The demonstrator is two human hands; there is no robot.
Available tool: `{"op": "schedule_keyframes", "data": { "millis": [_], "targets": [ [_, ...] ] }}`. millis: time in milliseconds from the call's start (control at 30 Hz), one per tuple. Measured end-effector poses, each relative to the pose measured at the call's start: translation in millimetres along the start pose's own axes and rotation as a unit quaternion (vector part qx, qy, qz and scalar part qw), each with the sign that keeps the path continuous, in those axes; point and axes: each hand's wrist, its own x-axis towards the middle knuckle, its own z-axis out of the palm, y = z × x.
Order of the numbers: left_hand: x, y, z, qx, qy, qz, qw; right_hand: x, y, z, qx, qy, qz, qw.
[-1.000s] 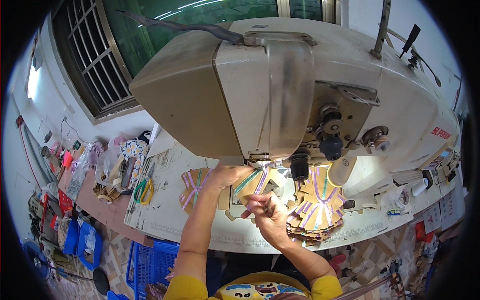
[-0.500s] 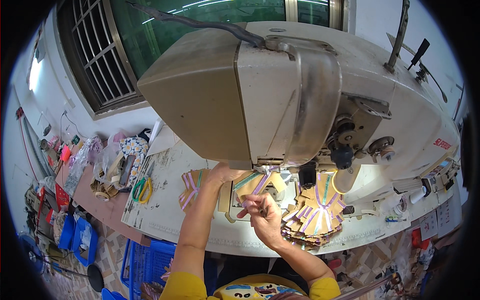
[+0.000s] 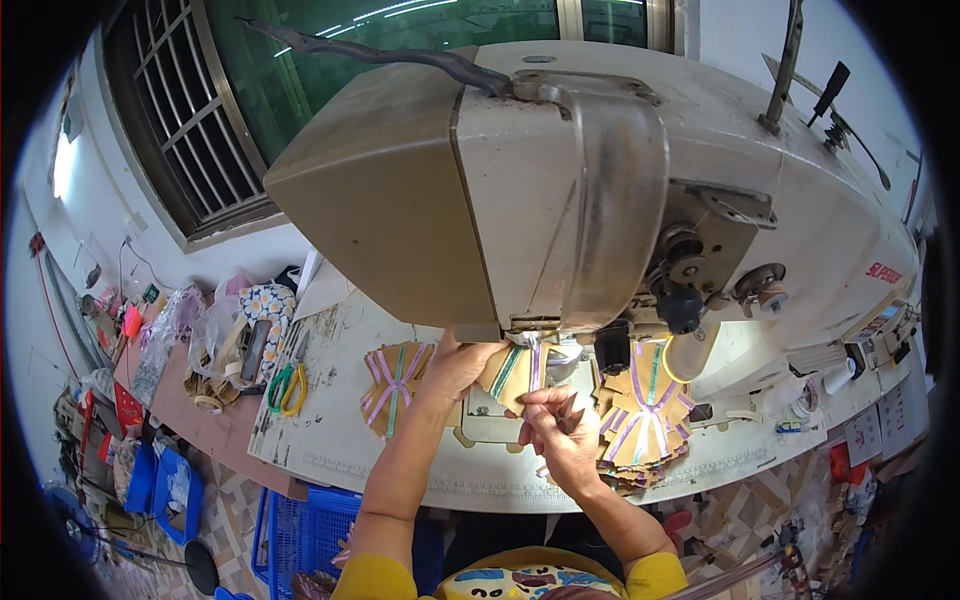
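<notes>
A tan cut piece with green and purple strips (image 3: 511, 378) lies under the sewing machine (image 3: 545, 210), close below its needle area. My left hand (image 3: 462, 368) is against the piece's left edge; its fingers are largely hidden by the machine head and the piece. Pinched between the fingertips of my right hand (image 3: 562, 435) is the near end of the piece, by a purple strip. Something dark and narrow shows inside that hand, too small to name. To the right sits a stack of similar striped pieces (image 3: 645, 425); more striped pieces (image 3: 392, 390) lie left of my left wrist.
Green-handled scissors (image 3: 280, 388) and yellow-handled scissors (image 3: 295, 390) lie at the table's left. Beyond them a pinkish side table (image 3: 215, 435) carries bags and tape rolls. A blue basket (image 3: 310, 530) stands below the table's front edge (image 3: 450, 497). The machine head overhangs both hands.
My right hand has moved a little to the right and down, and the held piece has turned slightly. My left hand has shifted slightly right relative to the pieces beside it. The view has shifted a little.
</notes>
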Motion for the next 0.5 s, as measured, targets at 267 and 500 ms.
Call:
{"op": "schedule_keyframes", "data": {
  "millis": [267,500],
  "targets": [
    [12,19,8,0.007,-0.070,-0.019,0.997,-1,3,1,0.037,0.014,0.084,0.996],
    [5,25,18,0.161,-0.068,0.058,0.983,-5,0,2,0.028,0.005,0.079,0.996]
  ]
}}
